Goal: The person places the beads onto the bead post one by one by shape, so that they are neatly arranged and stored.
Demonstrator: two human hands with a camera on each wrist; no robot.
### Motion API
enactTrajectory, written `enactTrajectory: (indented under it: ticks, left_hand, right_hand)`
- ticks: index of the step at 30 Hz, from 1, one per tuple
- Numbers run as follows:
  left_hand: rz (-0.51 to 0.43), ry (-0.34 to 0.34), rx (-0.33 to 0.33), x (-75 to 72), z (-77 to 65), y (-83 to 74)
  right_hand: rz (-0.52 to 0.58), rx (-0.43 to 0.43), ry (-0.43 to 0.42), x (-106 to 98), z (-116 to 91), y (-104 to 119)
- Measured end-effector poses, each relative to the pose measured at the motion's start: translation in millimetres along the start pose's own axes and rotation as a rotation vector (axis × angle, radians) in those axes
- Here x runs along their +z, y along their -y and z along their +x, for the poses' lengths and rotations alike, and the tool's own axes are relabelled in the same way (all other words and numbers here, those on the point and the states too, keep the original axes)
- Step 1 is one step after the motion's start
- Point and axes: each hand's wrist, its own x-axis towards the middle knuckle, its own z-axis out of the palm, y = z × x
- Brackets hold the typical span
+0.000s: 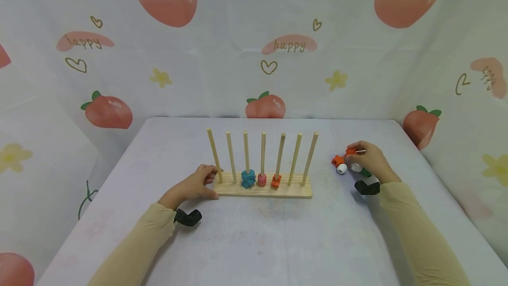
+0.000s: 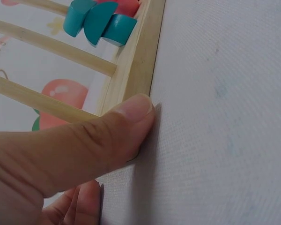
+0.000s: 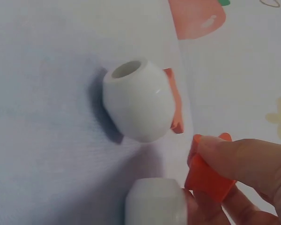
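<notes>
My left hand (image 1: 198, 182) holds the left end of a wooden peg rack (image 1: 262, 192), with the thumb (image 2: 126, 112) against its front edge. Of the rack's upright pegs, the third carries teal beads (image 1: 248, 179), the fourth a pink bead (image 1: 262, 180) and the fifth an orange bead (image 1: 276, 182). Off to the right, my right hand (image 1: 371, 160) pinches an orange bead (image 3: 208, 176) between thumb and fingers. Close by lie a white bead (image 3: 140, 103) with its hole showing, an orange star-shaped bead (image 1: 338, 160) and another white bead (image 3: 154, 201).
A green bead (image 1: 366, 172) lies partly hidden beneath my right hand. The white tabletop (image 1: 254, 242) meets a patterned cloth backdrop (image 1: 222, 87) at its far edge. Black wrist mounts (image 1: 188, 218) sit on both wrists.
</notes>
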Motion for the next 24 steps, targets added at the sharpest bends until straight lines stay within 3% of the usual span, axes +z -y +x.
enactTrajectory:
  ticks: [9,24]
  left_hand:
    - [-0.003,0.008,-0.003,-1.1,-0.4,-0.6]
    - [-0.007,0.006,0.016,-0.2,-0.6,-1.9]
  right_hand:
    - [0.053,-0.025,-0.109,-7.0,-4.6,16.5]
    - [0.128,-0.067,-0.186,-7.0,-23.0,50.5]
